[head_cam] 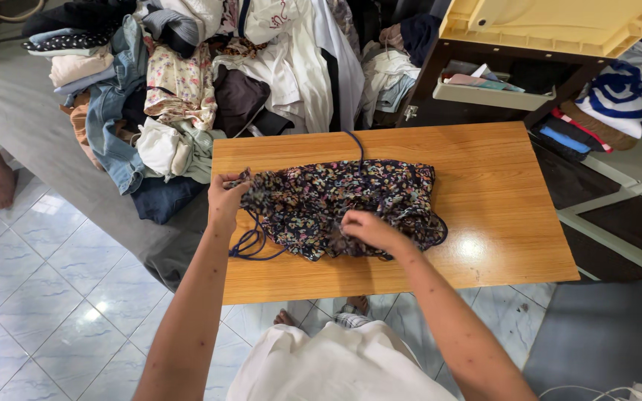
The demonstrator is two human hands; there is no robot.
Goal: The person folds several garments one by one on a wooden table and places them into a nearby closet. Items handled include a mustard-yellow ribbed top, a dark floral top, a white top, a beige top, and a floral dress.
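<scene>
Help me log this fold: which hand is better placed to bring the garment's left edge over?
Left. The left hand already grips the floral garment at its left edge; the right hand presses mid-cloth near the front.

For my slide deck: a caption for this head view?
Both hands grip a dark floral garment on a wooden table.

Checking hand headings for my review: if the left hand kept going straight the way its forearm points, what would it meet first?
Probably the pale crumpled garment at the clothes pile's near edge; the left hand, gripping the floral garment, points up-frame. Depth is unclear.

Dark floral fabric garment spread on rectangular wooden table; left hand and right hand gripping its edges.
</scene>
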